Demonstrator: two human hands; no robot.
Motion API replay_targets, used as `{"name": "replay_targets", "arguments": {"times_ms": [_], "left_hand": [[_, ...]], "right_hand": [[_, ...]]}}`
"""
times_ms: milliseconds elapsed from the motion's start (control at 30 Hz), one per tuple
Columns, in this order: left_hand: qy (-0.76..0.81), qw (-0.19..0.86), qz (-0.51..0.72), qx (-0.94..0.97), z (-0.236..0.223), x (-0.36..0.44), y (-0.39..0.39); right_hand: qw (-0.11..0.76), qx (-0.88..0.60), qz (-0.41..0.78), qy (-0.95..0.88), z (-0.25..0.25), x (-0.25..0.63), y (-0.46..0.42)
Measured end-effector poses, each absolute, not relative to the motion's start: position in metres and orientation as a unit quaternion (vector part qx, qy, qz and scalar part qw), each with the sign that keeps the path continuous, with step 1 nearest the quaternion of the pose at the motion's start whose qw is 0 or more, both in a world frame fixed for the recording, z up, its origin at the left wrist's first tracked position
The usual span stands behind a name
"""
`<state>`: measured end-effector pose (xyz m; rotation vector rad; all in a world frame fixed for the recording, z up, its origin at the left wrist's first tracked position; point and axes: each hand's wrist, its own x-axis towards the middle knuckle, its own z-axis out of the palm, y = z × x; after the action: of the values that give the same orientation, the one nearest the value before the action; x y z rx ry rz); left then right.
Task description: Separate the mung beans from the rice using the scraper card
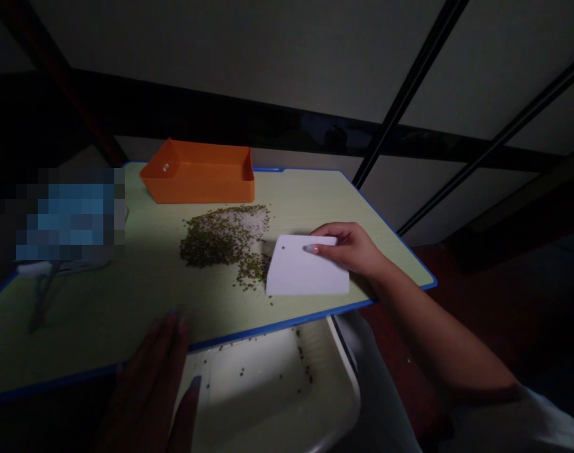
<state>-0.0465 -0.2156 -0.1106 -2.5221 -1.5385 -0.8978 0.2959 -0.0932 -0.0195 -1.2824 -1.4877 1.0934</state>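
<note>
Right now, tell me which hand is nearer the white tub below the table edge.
Left hand: it is at the left rim of the white tub. The right hand is farther, up on the table, its fingers on a white scraper.

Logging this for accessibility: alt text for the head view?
A right hand holds a white plastic scraper beside heaped green seeds and white grains on a blue-edged green board. The left hand sits above a white tub of stray seeds; an orange tray lies beyond.
</note>
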Motion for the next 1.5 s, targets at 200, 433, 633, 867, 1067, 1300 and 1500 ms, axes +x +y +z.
{"name": "replay_targets", "arguments": {"times_ms": [200,433,633,867,1067,1300,1500], "left_hand": [[-0.505,0.013,-0.288,-0.813,-0.11,-0.045,-0.216],[-0.487,0.035,-0.296,-0.821,-0.105,-0.042,-0.214],[-0.498,0.031,-0.288,-0.817,-0.104,-0.042,-0.216],[-0.495,0.028,-0.289,-0.819,-0.102,-0.04,-0.216],[-0.495,0.027,-0.282,-0.821,-0.111,-0.047,-0.215],[-0.491,0.029,-0.282,-0.824,-0.109,-0.046,-0.215],[-0.481,0.037,-0.289,-0.827,-0.103,-0.039,-0.213]], "right_hand": [[0.404,-0.515,0.445,-0.611,-0.022,0.294,-0.094],[0.387,-0.504,0.479,-0.606,-0.022,0.295,-0.095],[0.357,-0.489,0.489,-0.628,-0.021,0.296,-0.095],[0.342,-0.488,0.498,-0.631,-0.021,0.298,-0.096],[0.344,-0.485,0.494,-0.634,-0.023,0.299,-0.096],[0.354,-0.482,0.497,-0.629,-0.02,0.297,-0.098],[0.415,-0.499,0.471,-0.598,-0.019,0.297,-0.098]]}}
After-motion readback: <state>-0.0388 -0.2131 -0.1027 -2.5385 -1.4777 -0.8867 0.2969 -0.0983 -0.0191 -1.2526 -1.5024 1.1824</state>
